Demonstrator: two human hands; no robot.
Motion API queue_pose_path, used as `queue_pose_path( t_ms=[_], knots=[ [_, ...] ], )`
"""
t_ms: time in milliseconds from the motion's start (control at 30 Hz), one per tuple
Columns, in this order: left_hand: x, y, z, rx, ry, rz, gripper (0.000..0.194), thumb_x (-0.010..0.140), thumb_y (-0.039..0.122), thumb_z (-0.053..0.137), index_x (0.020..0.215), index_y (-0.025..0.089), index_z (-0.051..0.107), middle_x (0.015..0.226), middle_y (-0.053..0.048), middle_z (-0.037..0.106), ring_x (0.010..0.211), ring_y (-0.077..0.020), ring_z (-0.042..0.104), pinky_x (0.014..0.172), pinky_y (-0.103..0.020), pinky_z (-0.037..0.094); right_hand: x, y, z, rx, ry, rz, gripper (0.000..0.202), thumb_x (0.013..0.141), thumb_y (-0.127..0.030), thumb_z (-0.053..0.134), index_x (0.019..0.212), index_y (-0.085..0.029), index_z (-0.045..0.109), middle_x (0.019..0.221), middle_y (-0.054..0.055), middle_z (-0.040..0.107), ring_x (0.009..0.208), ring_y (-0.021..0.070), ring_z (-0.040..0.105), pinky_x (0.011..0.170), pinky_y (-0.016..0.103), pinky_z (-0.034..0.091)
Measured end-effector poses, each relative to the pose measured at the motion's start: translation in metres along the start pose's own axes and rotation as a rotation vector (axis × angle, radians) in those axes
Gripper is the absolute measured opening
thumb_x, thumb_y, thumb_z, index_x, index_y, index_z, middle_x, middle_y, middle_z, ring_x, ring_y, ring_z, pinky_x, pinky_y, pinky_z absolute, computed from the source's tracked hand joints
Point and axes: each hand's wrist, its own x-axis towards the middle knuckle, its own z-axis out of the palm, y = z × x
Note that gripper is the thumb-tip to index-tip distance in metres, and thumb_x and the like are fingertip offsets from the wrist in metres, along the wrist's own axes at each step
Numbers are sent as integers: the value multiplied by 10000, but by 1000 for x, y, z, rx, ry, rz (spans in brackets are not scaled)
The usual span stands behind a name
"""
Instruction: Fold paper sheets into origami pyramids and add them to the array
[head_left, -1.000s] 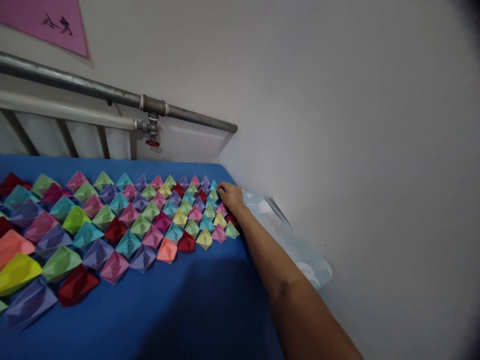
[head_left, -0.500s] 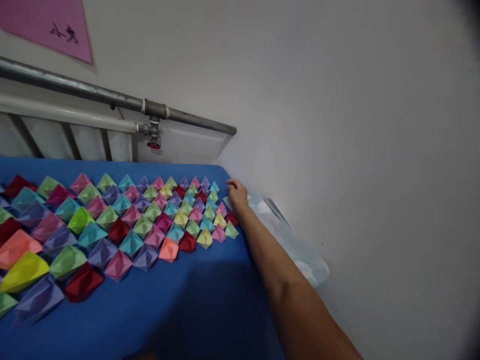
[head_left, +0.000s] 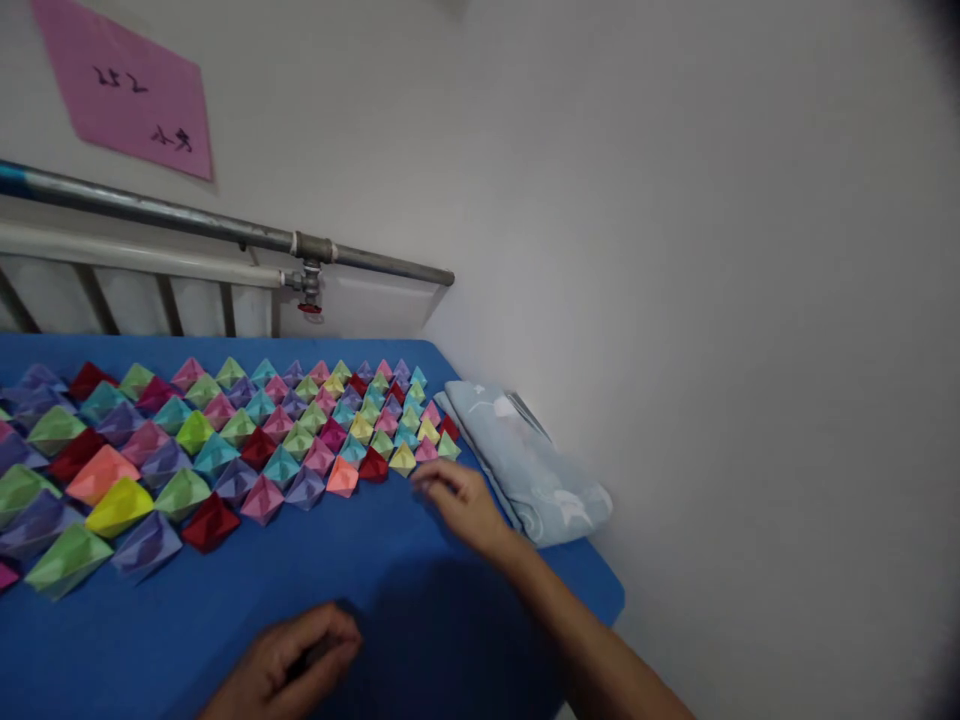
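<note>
Rows of folded paper boats in many colours lie on a blue tabletop. My right hand [head_left: 461, 502] hovers by the near edge of the rows at their right end, close to a pink paper boat [head_left: 426, 448] and a yellow paper boat [head_left: 403, 460]. Its fingers are loosely bent, with thumb and fingers apart and nothing visible between them. Low in the view, my left hand [head_left: 292, 655] is over the blue table [head_left: 300, 560]. Its fingers curl in towards the thumb, and nothing shows in them. A red paper boat [head_left: 211, 522] lies beyond it.
A folded pale blue patterned cloth [head_left: 547, 480] lies at the table's right side against the white wall [head_left: 675, 300]. Behind the table run a metal pipe [head_left: 390, 264] with a red-handled valve [head_left: 310, 290] and a radiator [head_left: 127, 300]. A pink paper sign [head_left: 135, 100] hangs above.
My right hand has come back from the far right corner of the rows to their near edge. My left hand has entered from below. The view has shifted, showing more cloth.
</note>
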Motion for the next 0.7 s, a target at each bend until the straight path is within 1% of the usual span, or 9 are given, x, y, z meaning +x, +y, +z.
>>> queue_pose_path(
  t_ms=[33,100,233,300,367,400,567,633,700],
  knots=[
    [0,2,-1,-5,-4,-7,328,966,473,483,829,216,634,708,25,605,648,-113,555,599,-156,458,-19,-8,6,-86,-111,-72,207,855,-244,517,862,-262,723,797,-7,718,745,159,657,749,289,504],
    [1,8,-4,-7,-16,-3,331,958,475,476,841,208,634,710,24,590,658,-119,549,619,-173,457,-50,-18,18,-222,-180,-147,247,878,-177,489,922,-271,713,824,-7,724,770,154,661,839,317,492],
    [2,23,-7,13,-26,-17,273,946,396,479,815,191,601,711,32,569,673,-116,525,650,-190,425,-82,-14,38,-265,-77,-213,309,855,-113,451,961,-256,703,877,38,715,841,178,669,796,312,528],
    [1,31,-6,14,21,-15,231,924,332,477,806,178,603,715,28,578,688,-121,524,673,-208,418,-87,-9,44,-357,-57,-269,314,837,-112,451,953,-252,707,910,64,722,869,208,674,801,351,543],
    [-1,37,-5,2,15,-9,196,908,268,473,833,161,620,750,13,605,714,-129,533,705,-228,425,-88,-5,47,-424,-74,-298,287,828,-131,469,924,-254,709,892,68,726,860,229,687,793,380,557],
    [-2,37,-5,3,20,-32,154,882,248,519,828,157,631,745,15,614,717,-129,545,705,-225,432,-87,-2,48,-443,-91,-283,284,844,-149,464,937,-250,713,928,79,729,891,242,692,811,398,564],
    [-4,30,-14,32,55,-129,42,854,185,662,881,163,686,796,36,662,772,-109,605,737,-182,461,-73,11,47,-495,-156,-286,274,887,-330,479,945,-247,734,922,78,746,861,254,723,806,399,597],
    [-5,28,-16,69,19,-99,57,885,179,647,929,162,679,843,30,676,808,-111,627,764,-185,477,-71,11,46,-502,-178,-290,293,881,-371,469,908,-247,733,902,75,749,833,255,728,794,396,605],
    [-9,30,-17,215,-3,-33,78,912,193,628,966,162,674,899,8,697,858,-128,650,798,-203,489,-72,9,45,-508,-181,-295,312,868,-403,470,890,-246,737,884,77,753,808,262,731,786,402,611]
  ],
)
